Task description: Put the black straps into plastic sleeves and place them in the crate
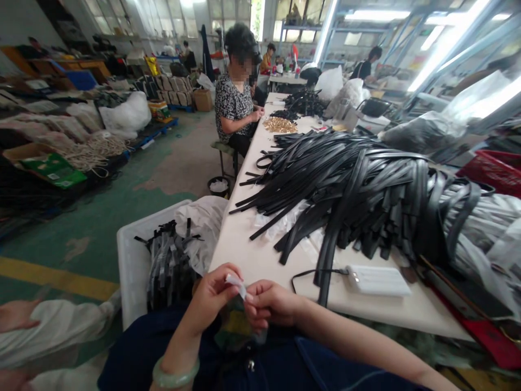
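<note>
Between my two hands, over my lap at the table's near edge, is a small white strip (236,283), perhaps paper or tape. My left hand (215,296) pinches its upper end between thumb and fingers. The fingertips of my right hand (271,301) close on its lower end. A pale bangle (176,374) circles my left wrist. Beyond my hands, a big heap of black straps (325,179) lies across the table (240,250), some ends hanging toward me. To the right of my hands sits a white power bank (378,281) with a black cable.
At my left stands a white plastic bin (134,271) holding black straps and white cloth. A seated co-worker (236,98) works farther along the table, beside a pile of gold-coloured pieces (280,125). Another person's hand (18,315) and pale sleeve show at lower left.
</note>
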`<state>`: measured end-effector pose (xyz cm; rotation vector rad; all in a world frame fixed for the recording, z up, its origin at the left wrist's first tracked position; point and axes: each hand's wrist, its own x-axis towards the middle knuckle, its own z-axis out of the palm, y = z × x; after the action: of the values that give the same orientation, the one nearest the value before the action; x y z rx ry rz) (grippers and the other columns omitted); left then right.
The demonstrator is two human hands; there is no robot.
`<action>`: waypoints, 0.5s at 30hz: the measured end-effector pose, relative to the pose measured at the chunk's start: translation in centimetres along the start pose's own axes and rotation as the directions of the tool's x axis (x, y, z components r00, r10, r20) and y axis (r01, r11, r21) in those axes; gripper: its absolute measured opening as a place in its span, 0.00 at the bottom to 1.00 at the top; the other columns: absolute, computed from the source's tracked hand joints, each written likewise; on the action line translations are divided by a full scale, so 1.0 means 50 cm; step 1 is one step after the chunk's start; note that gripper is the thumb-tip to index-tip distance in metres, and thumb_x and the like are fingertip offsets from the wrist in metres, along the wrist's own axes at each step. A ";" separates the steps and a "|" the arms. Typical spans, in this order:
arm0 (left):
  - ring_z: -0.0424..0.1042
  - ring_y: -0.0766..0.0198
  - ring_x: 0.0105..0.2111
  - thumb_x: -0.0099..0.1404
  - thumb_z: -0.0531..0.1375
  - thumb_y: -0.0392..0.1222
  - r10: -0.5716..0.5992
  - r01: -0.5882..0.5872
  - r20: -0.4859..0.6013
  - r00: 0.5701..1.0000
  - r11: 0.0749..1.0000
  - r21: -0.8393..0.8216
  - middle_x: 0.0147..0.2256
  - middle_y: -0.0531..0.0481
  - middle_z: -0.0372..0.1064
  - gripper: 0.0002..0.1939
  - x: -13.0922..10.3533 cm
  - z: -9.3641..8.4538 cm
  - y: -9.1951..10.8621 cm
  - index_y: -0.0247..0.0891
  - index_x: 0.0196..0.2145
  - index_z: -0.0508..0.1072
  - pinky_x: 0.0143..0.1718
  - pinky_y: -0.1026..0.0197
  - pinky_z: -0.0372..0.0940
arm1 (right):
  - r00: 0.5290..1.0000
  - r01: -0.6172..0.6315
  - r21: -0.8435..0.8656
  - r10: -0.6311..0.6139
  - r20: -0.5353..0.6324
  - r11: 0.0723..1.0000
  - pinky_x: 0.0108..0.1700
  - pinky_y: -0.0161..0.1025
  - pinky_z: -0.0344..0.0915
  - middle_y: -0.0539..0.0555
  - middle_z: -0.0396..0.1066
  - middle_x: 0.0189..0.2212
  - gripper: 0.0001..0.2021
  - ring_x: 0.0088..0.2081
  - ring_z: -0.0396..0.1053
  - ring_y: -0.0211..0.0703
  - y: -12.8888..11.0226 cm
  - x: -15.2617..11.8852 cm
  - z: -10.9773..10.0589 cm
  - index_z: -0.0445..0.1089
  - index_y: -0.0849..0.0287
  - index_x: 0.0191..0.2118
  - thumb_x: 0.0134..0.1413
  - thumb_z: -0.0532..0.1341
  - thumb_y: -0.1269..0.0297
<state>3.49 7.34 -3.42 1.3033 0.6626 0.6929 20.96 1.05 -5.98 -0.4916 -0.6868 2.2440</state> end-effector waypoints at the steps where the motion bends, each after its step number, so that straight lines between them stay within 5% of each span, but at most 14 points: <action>1: 0.65 0.65 0.30 0.57 0.65 0.44 -0.010 0.010 0.002 1.000 0.999 -0.050 0.31 0.50 0.64 0.11 0.003 -0.005 -0.004 0.34 0.29 0.71 0.32 0.65 0.61 | 1.000 -0.022 0.044 0.021 0.023 0.999 0.26 0.34 0.63 0.41 0.52 0.10 0.16 0.16 0.58 0.32 0.002 0.010 0.000 0.66 0.65 0.26 0.51 0.66 0.55; 8: 0.69 0.66 0.28 0.50 0.70 0.46 -0.107 0.097 -0.020 0.994 0.953 -0.288 0.28 0.51 0.70 0.18 0.020 -0.052 -0.052 0.37 0.34 0.68 0.30 0.66 0.63 | 0.997 0.014 0.069 -0.009 -0.075 0.998 0.23 0.34 0.63 0.43 0.54 0.09 0.14 0.14 0.58 0.34 0.029 0.081 -0.028 0.67 0.66 0.25 0.48 0.66 0.59; 15: 0.73 0.60 0.32 0.49 0.71 0.44 -0.172 0.087 -0.264 0.949 0.949 -0.304 0.33 0.46 0.74 0.24 0.029 -0.087 -0.096 0.37 0.42 0.70 0.35 0.61 0.67 | 0.985 0.047 0.070 -0.035 -0.170 0.996 0.25 0.34 0.63 0.42 0.52 0.10 0.18 0.15 0.58 0.32 0.017 0.125 -0.037 0.65 0.64 0.24 0.49 0.65 0.53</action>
<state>1.43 10.56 -8.84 0.8864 0.8412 0.8450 17.32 5.75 -8.81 -0.6176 -0.5207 2.1515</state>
